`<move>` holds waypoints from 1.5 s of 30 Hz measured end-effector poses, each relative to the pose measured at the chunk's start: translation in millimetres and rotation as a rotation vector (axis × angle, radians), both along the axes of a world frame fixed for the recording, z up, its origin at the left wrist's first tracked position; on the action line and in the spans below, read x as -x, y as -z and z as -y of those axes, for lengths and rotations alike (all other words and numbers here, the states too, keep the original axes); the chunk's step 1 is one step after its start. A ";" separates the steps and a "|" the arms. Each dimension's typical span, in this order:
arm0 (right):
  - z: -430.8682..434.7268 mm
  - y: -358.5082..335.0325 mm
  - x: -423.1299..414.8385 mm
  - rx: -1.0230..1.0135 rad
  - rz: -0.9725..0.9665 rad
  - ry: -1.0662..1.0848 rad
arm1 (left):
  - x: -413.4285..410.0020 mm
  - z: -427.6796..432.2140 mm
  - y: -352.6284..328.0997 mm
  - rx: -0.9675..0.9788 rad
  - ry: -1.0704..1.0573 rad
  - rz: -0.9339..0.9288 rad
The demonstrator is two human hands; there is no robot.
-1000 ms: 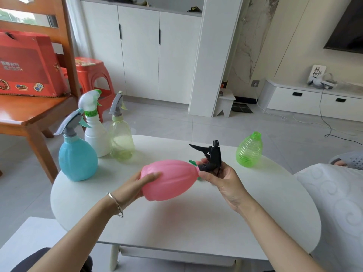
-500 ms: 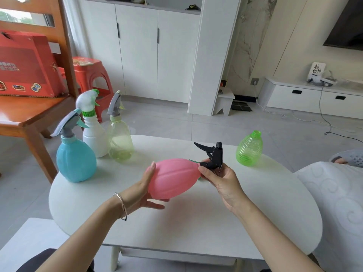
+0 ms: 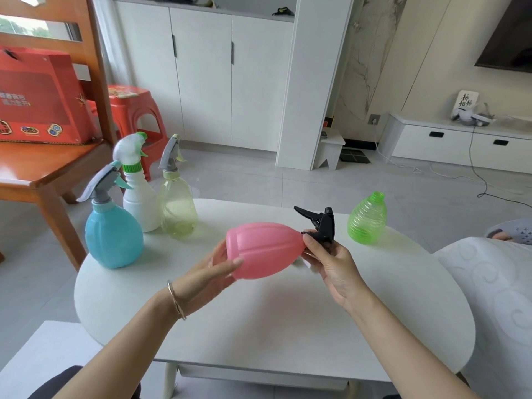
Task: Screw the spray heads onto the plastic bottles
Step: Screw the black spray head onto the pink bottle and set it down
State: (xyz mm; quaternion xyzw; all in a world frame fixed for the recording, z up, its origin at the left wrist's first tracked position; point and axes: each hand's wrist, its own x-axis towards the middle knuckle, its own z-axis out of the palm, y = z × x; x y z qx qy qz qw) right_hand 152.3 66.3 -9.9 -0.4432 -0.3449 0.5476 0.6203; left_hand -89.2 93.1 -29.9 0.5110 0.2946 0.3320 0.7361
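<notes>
A pink plastic bottle (image 3: 264, 249) lies on its side in the air above the white table (image 3: 288, 321). My left hand (image 3: 214, 272) cups its base from below and behind. My right hand (image 3: 334, 262) grips the black spray head (image 3: 322, 224) at the bottle's neck, trigger pointing up and left. A green ribbed bottle (image 3: 367, 218) without a head stands at the table's far right. Three bottles with heads on stand at the far left: a blue one (image 3: 113, 236), a white one (image 3: 139, 197), a pale yellow one (image 3: 178, 208).
A wooden table (image 3: 43, 174) with a red box (image 3: 40, 96) stands to the left, an orange stool (image 3: 135, 110) behind it. A white cushion (image 3: 495, 298) lies at the right edge. White cabinets (image 3: 218, 79) line the back wall.
My left hand has shifted its hold round the pink bottle's base. The bottle and black spray head have drifted slightly right and turned a little in my hands.
</notes>
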 end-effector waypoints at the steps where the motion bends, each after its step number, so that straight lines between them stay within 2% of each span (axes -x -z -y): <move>1: 0.3 0.8 1.5 -0.002 0.018 -0.009 | -0.8 2.6 -1.7 0.083 0.019 -0.003; 3: 1.2 2.7 4.1 -0.002 0.055 -0.021 | -4.9 5.3 -0.2 0.154 -0.002 -0.083; 5: 1.1 1.9 4.1 -0.005 0.064 -0.021 | -6.7 3.5 4.2 0.064 -0.075 -0.122; 8: 1.3 -2.7 2.9 -0.043 0.043 -0.027 | -6.0 2.0 1.3 -0.046 -0.158 -0.083; 11: 2.3 -5.5 3.4 -0.066 0.072 -0.042 | -4.2 0.6 3.8 0.040 -0.137 -0.091; 14: 4.0 -6.4 8.3 -0.068 0.121 -0.119 | -4.6 2.2 6.9 0.194 -0.008 -0.092; 16: 4.7 -6.1 14.0 -0.084 0.162 -0.119 | -6.7 2.4 8.6 0.225 -0.044 -0.065; 19: 4.0 -6.8 22.3 -0.128 0.156 -0.054 | -9.8 1.0 8.8 0.194 -0.175 -0.013; 26: -3.9 -11.7 39.8 -0.178 0.063 0.000 | -1.7 5.3 -2.8 0.026 -0.303 -0.021; 29: -7.2 -15.6 53.9 -0.161 0.071 0.023 | 9.1 7.4 -8.3 0.010 -0.333 -0.019; 32: -9.0 -24.0 69.7 -0.171 0.129 0.025 | 22.5 8.7 -14.3 0.078 -0.318 0.033; 34: -9.3 -31.8 81.0 -0.213 0.198 -0.052 | 33.5 8.9 -17.0 0.189 -0.301 0.128; 37: -9.8 -36.5 102.5 -0.225 0.315 -0.319 | 50.1 10.2 -22.2 0.334 -0.256 0.332; 39: -9.7 -32.8 119.5 -0.207 0.422 -0.436 | 58.0 12.3 -23.4 0.374 -0.239 0.404; 42: -9.0 -28.9 143.9 -0.211 0.483 -0.485 | 66.9 14.3 -21.2 0.364 -0.243 0.434; 45: -10.9 -29.2 160.0 -0.240 0.488 -0.442 | 75.9 14.8 -20.2 0.336 -0.254 0.374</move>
